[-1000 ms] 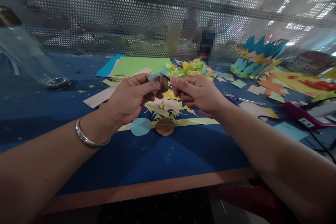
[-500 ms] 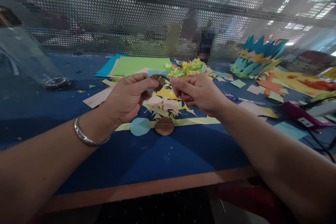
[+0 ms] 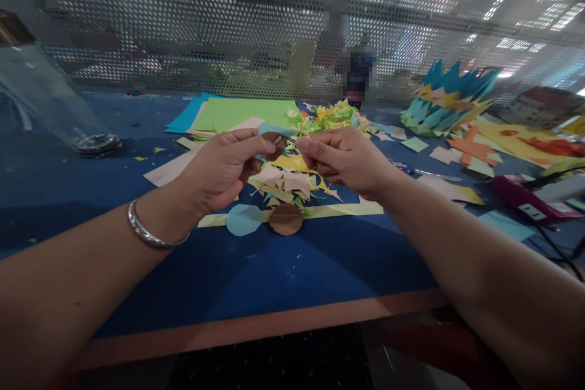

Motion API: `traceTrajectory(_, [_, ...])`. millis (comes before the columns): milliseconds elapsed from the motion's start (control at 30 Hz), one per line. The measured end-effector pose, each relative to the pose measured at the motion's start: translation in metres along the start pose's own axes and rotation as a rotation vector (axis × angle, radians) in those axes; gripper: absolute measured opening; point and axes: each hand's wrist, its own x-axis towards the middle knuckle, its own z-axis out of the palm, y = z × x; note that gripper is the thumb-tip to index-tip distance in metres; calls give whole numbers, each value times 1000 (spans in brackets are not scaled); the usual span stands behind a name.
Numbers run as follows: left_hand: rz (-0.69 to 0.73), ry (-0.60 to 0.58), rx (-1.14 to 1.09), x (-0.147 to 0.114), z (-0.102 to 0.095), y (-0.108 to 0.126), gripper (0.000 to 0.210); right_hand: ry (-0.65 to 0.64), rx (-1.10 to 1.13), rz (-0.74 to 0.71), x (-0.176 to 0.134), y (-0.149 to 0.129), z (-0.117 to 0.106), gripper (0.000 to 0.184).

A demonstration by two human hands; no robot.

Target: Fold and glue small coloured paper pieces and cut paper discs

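Observation:
Between its thumb and fingers, my left hand (image 3: pixel 233 161) pinches a brown cardboard disc (image 3: pixel 277 145). Light blue paper (image 3: pixel 274 128) shows just behind the disc's top edge. My right hand (image 3: pixel 340 155) is closed beside it, and a thin dark tip pokes out from its fingers to the disc's right edge. The fingers hide the rest of that thin thing. Below the hands, a light blue paper disc (image 3: pixel 244 220) and a second brown disc (image 3: pixel 286 220) lie side by side on a pale yellow paper strip (image 3: pixel 343 211).
Paper scraps (image 3: pixel 286 183) are heaped beneath the hands. Stacked coloured sheets (image 3: pixel 253 113) and crumpled paper bits (image 3: pixel 326 119) lie behind. At left stands a clear bottle (image 3: pixel 50 91); at right are a blue paper crown (image 3: pixel 450 100) and a purple power strip (image 3: pixel 525 201).
Both hands stay nearly in place. The brown disc has tilted slightly in my left fingers, and the blue paper behind it has shifted a little.

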Motion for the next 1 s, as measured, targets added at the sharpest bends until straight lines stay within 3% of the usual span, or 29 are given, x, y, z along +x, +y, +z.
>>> traceTrajectory(233, [-18, 11, 52, 1, -2, -2, 20, -12, -47, -10, 1, 0, 0, 56])
traceTrajectory(467, [-5, 33, 79, 3, -1, -3, 13, -9, -60, 6, 2, 2, -1, 57])
traceTrajectory(700, [65, 157, 187, 7, -4, -7, 7, 26, 19, 32, 4, 6, 0, 54])
traceTrajectory(1000, [30, -94, 383, -12, 10, -2, 11, 91, 52, -27, 5, 7, 4, 49])
